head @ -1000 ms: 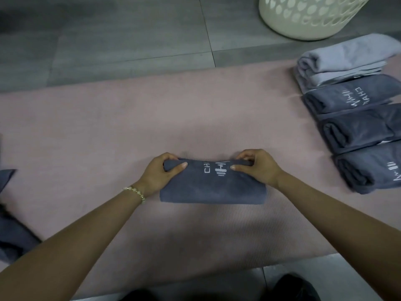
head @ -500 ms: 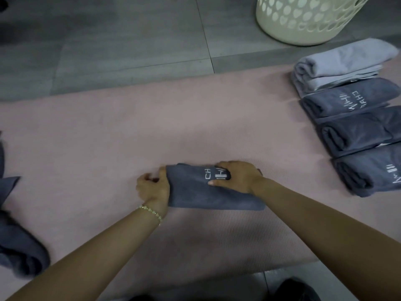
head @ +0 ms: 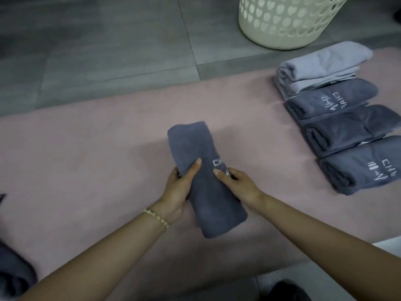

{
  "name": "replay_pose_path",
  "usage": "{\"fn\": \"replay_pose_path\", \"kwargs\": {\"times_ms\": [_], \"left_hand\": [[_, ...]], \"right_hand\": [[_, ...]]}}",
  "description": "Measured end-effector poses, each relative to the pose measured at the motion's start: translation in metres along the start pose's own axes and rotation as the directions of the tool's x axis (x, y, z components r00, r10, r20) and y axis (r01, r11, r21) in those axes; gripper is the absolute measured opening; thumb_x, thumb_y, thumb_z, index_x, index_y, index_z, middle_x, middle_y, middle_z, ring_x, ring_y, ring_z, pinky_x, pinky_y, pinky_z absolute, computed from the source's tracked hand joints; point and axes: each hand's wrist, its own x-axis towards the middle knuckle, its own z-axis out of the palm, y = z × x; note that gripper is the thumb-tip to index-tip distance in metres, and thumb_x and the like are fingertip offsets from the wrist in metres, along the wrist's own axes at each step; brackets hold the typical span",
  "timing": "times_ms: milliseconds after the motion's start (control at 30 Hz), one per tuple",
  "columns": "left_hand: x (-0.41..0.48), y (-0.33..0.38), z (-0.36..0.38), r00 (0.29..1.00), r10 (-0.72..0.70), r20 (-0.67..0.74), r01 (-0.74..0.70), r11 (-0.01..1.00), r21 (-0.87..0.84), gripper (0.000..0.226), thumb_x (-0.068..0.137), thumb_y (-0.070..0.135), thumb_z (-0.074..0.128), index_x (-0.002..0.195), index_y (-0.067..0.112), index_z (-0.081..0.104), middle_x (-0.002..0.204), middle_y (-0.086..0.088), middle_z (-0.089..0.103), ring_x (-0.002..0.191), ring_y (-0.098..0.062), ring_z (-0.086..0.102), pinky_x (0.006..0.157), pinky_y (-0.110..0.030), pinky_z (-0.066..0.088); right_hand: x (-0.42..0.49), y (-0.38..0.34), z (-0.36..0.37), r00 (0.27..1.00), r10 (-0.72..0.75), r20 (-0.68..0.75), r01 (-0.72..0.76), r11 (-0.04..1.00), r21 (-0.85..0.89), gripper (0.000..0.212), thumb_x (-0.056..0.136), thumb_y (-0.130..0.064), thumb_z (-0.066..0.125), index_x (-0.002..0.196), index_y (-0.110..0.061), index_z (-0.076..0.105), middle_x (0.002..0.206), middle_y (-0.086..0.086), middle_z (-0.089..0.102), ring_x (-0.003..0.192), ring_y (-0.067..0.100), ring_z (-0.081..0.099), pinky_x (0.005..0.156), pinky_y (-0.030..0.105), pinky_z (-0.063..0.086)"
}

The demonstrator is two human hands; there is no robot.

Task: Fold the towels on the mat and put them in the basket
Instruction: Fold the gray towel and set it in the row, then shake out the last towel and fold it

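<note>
A folded dark grey towel (head: 200, 170) with white lettering is held lengthwise above the pink mat (head: 97, 153), its far end pointing away from me. My left hand (head: 179, 190) grips its left side, thumb on top. My right hand (head: 237, 185) holds its right side, thumb on the lettering and fingers under it. At the right of the mat lie several folded towels in a row: a light grey towel (head: 321, 64) farthest, then three dark grey towels (head: 332, 98), (head: 347, 131), (head: 364, 168). The cream basket (head: 288, 20) with heart-shaped holes stands on the floor beyond them.
Grey floor tiles (head: 97, 51) lie beyond the mat. A heap of unfolded dark grey towels (head: 13, 274) sits at the left edge. A dark shape (head: 286, 290), not identifiable, shows at the bottom edge.
The towel lay crosswise on the mat under both hands. It is now lifted and turned lengthwise, with a hand on each side.
</note>
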Motion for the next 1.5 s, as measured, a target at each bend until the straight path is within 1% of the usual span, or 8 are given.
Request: {"fn": "replay_pose_path", "kwargs": {"times_ms": [200,433,500,667,800,933,1333,1500], "left_hand": [[0.018,0.053,0.057,0.977,0.112,0.18,-0.159,0.949,0.274,0.028,0.084,0.034,0.066,0.104,0.016,0.058,0.101,0.003,0.071,0.087,-0.009,0.07,0.076,-0.023,0.057],[0.071,0.073,0.149,0.941,0.066,0.331,-0.238,0.826,0.511,0.04,0.086,0.048,0.059,0.116,0.022,0.059,0.106,0.002,0.07,0.091,-0.013,0.067,0.084,-0.03,0.053],[0.096,0.068,0.163,0.923,0.152,0.352,-0.352,0.702,0.619,0.037,0.094,0.039,0.05,0.121,0.015,0.059,0.112,-0.003,0.066,0.097,-0.015,0.06,0.09,-0.027,0.044],[0.147,0.051,0.157,0.84,0.22,0.496,-0.519,0.059,0.853,0.053,0.09,0.046,0.055,0.134,0.017,0.051,0.137,-0.003,0.052,0.128,-0.023,0.046,0.106,-0.025,0.032],[0.173,0.043,0.153,0.922,0.072,0.38,-0.377,-0.048,0.925,0.094,0.065,0.078,0.03,0.145,0.029,0.032,0.152,0.002,0.032,0.14,-0.022,0.029,0.116,-0.036,0.023],[0.185,0.023,0.145,0.935,-0.085,0.345,-0.356,-0.238,0.904,0.093,0.076,0.078,0.036,0.151,0.027,0.01,0.159,-0.002,0.006,0.147,-0.021,0.004,0.119,-0.035,0.006],[0.178,0.021,0.147,0.933,-0.107,0.344,-0.36,-0.246,0.9,0.105,0.07,0.083,0.042,0.151,0.03,0.003,0.159,-0.002,-0.007,0.147,-0.021,-0.008,0.118,-0.032,-0.005],[0.172,0.025,0.14,0.93,-0.011,0.368,-0.368,-0.061,0.928,0.092,0.075,0.076,0.047,0.149,0.027,0.023,0.159,0.003,0.011,0.146,-0.018,0.01,0.119,-0.031,0.008]], "right_hand": [[-0.023,-0.038,-0.059,0.943,0.049,0.33,-0.182,0.904,0.386,0.036,0.091,-0.038,0.049,0.12,-0.021,0.061,0.121,-0.001,0.067,0.111,0.013,0.063,0.092,0.026,0.05],[-0.018,-0.051,-0.142,1.0,-0.023,-0.007,0.024,0.876,0.482,0.042,0.087,-0.028,0.059,0.125,-0.01,0.059,0.121,0.005,0.066,0.112,0.018,0.062,0.097,0.031,0.049],[-0.013,-0.052,-0.171,0.978,-0.048,-0.203,0.147,0.848,0.509,0.043,0.084,-0.029,0.062,0.123,-0.009,0.061,0.118,0.005,0.068,0.109,0.018,0.064,0.097,0.033,0.049],[0.012,-0.069,-0.245,0.832,-0.072,-0.55,0.458,0.648,0.609,0.025,0.093,-0.022,0.057,0.115,-0.01,0.061,0.102,0.001,0.072,0.091,0.014,0.069,0.071,0.025,0.057],[0.045,-0.083,-0.288,0.785,0.018,-0.619,0.516,0.534,0.67,0.018,0.097,-0.018,0.052,0.114,-0.015,0.055,0.087,-0.004,0.068,0.075,0.009,0.066,0.06,0.024,0.058],[0.076,-0.075,-0.295,0.827,0.115,-0.55,0.436,0.488,0.756,0.04,0.098,-0.019,0.049,0.137,-0.011,0.044,0.092,0.001,0.062,0.061,0.009,0.065,0.053,0.026,0.057],[0.106,-0.063,-0.297,0.803,0.217,-0.555,0.287,0.675,0.68,0.042,0.093,-0.03,0.058,0.132,-0.018,0.048,0.122,0.004,0.06,0.085,0.015,0.06,0.058,0.029,0.055],[0.105,-0.058,-0.303,0.689,0.238,-0.684,0.269,0.793,0.547,0.054,0.085,-0.032,0.069,0.127,-0.006,0.05,0.119,0.009,0.058,0.106,0.026,0.058,0.08,0.035,0.055]]}}
